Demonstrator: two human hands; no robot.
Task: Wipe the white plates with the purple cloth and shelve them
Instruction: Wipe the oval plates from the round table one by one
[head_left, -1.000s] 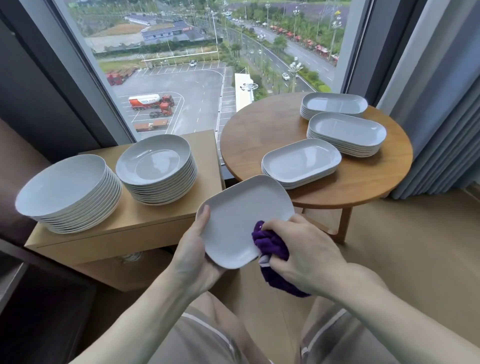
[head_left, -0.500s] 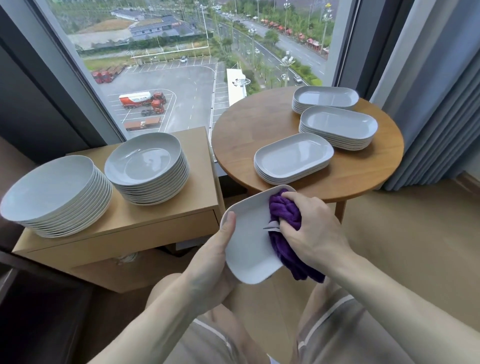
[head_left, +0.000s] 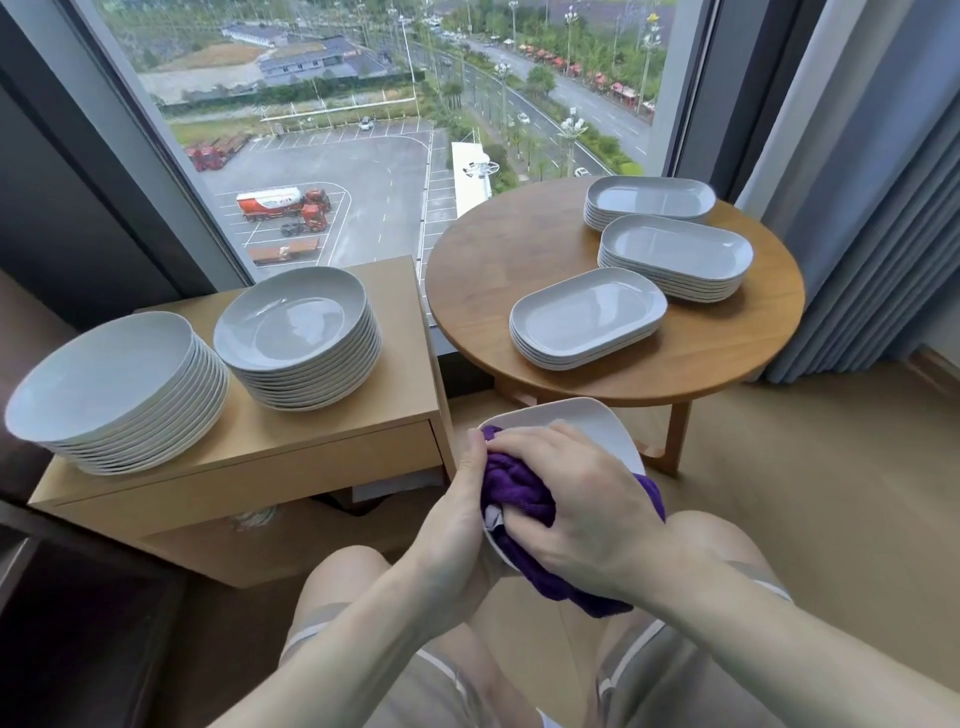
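Purple cloth (head_left: 519, 493), bunched in the gripping right hand (head_left: 576, 504), is now sliding toward nine o'clock across the plate (head_left: 597, 426); left hand (head_left: 457, 519) is still clutching its rim.

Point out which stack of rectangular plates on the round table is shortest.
The front-left stack, nearest the hands; the two stacks behind it hold more plates.

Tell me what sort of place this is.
Probably a high-floor hotel or apartment room: a tall window overlooks a car park far below, grey curtains hang beside it, and stacked plates sit on a round wooden table.
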